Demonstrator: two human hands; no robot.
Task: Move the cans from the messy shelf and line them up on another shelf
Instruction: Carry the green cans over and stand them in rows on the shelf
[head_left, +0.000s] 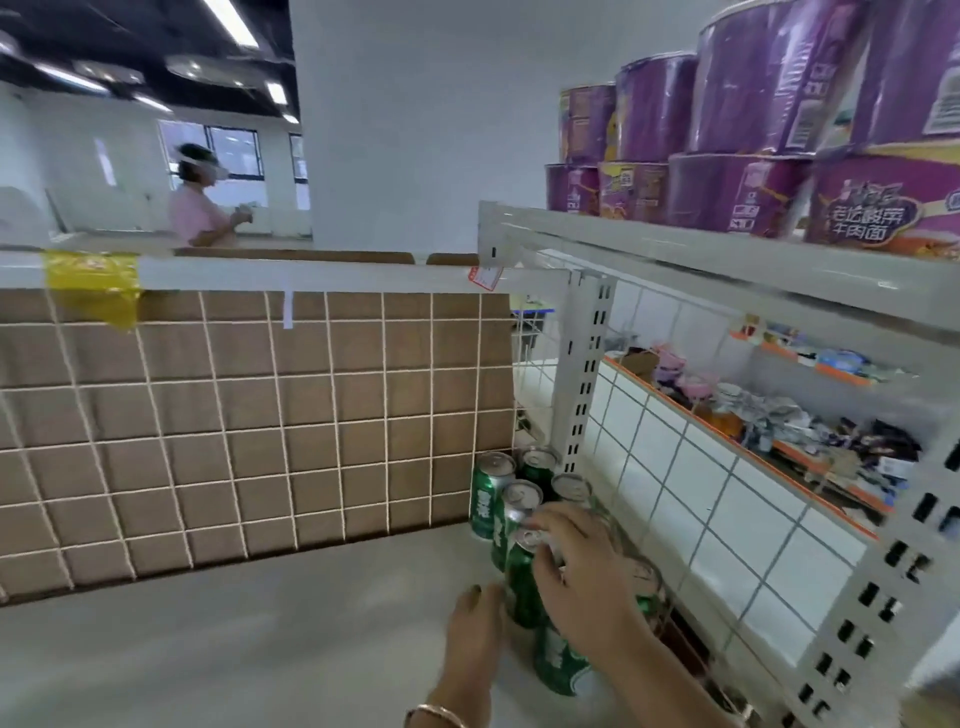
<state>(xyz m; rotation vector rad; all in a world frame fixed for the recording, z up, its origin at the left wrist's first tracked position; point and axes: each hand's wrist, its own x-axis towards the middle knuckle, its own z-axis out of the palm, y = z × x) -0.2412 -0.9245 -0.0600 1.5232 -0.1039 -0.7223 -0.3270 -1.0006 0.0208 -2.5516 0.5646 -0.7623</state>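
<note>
Here, the person is reaching with both hands into the far right corner of a white shelf (234, 654), where a bunch of green cans (488, 496) is standing upright and close together. The right hand (582, 566) is reaching in from the right and curling its fingers over the top of one green can (521, 587), gripping it near the rim. The left hand (475, 639), with a bracelet (436, 716) on its wrist, is lying with its fingers looking straight against the left side of that same can and is holding nothing. Four cans are standing farther back in the corner. A nearer can (558, 667) is sitting under the right arm, and one more is peeking out to the right of the right hand, just beside the white wire grid (675, 467). A brown board (260, 415) is standing behind white wire along the far side of the shelf, and a piece of yellow tape (93, 286) is sticking to the rail above it on the left. Up on the right, purple noodle tubs (737, 192) are sitting in two layers on a top shelf (649, 249), with a red tag (484, 278) hanging at its corner. Far away on the left, another person in a pink top (200, 215) is standing.
</note>
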